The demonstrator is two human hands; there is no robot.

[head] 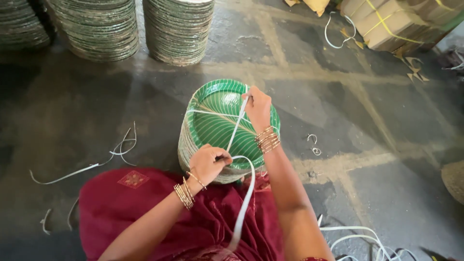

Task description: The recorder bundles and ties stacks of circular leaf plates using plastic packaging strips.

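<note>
A stack of green leaf-patterned paper plates (212, 121) stands on the floor in front of my knees. A white plastic strap (237, 130) runs across the top of the stack. My right hand (257, 106) pinches the strap near the stack's far rim and holds it taut. My left hand (208, 163) grips the same strap at the near rim, where it bends into a loop and trails down over my dark red garment (193, 217). Both wrists carry gold bangles.
Tall stacks of plates (179, 29) (99, 29) stand along the far side. Strapped brown cardboard bundles (391, 21) lie at the top right. Loose white strap pieces lie on the dark floor at left (116, 152) and bottom right (357, 234).
</note>
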